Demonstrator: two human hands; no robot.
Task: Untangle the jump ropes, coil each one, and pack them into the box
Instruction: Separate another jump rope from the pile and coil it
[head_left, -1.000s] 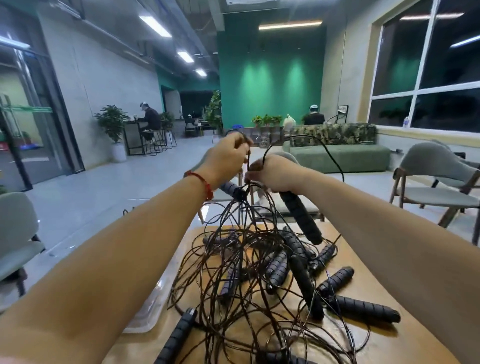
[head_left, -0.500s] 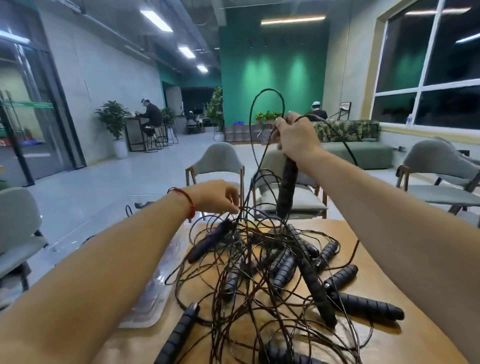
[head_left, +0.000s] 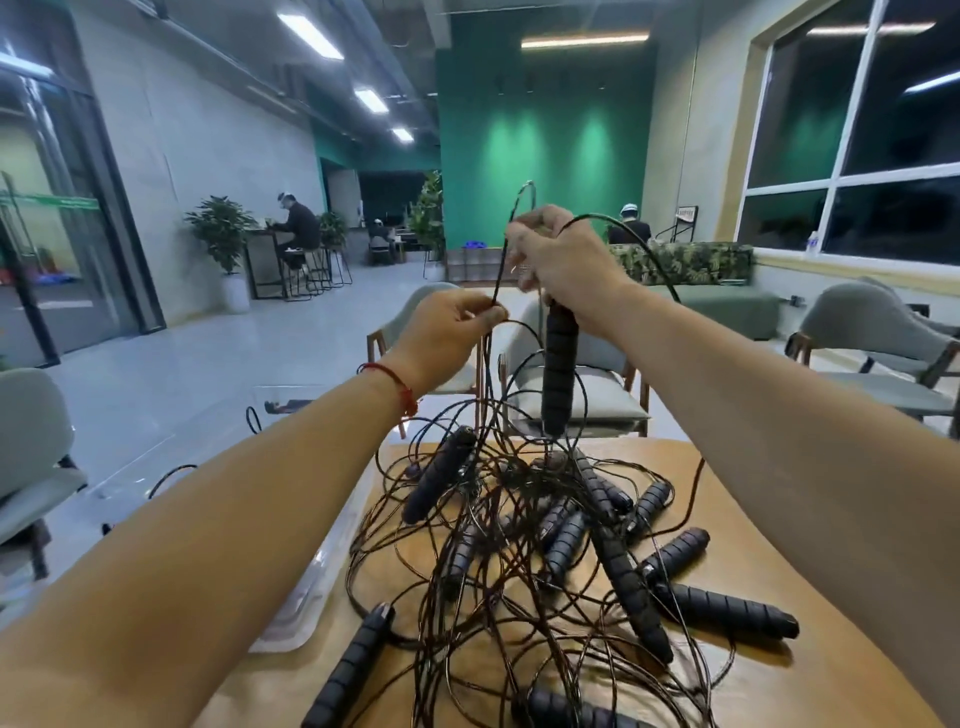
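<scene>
Item one, jump ropes (head_left: 519, 545): one knotted heap of thin dark cords and black ribbed handles lying mid-counter (head_left: 821, 686), none yet separated or coiled by my reading. Item two, lifted handle (head_left: 558, 374): hangs upright over the heap's far side from my right hand (head_left: 566, 260), whose fingers are curled tight round the cord just above the handle's top. I hold it high so that its own cord pulls taut and stands out from the slack loops. Item three, my left hand (head_left: 447, 338): lower and just beside the right, thumb and fingertips pinched narrow on one cord (head_left: 500, 280) that rises to a loop above the right hand. I judge the pinch serves to follow that strand down into the knot. Item four, loose pieces: a long handle (head_left: 724, 609) lies flat at the heap's right edge and a near handle (head_left: 353, 670) at the front left, both with cords running into the tangle. Item five, clear plastic box (head_left: 298, 608): at the counter's left edge beside the heap. I cannot tell what it holds. Stage, by judgement: early untangling.
</scene>
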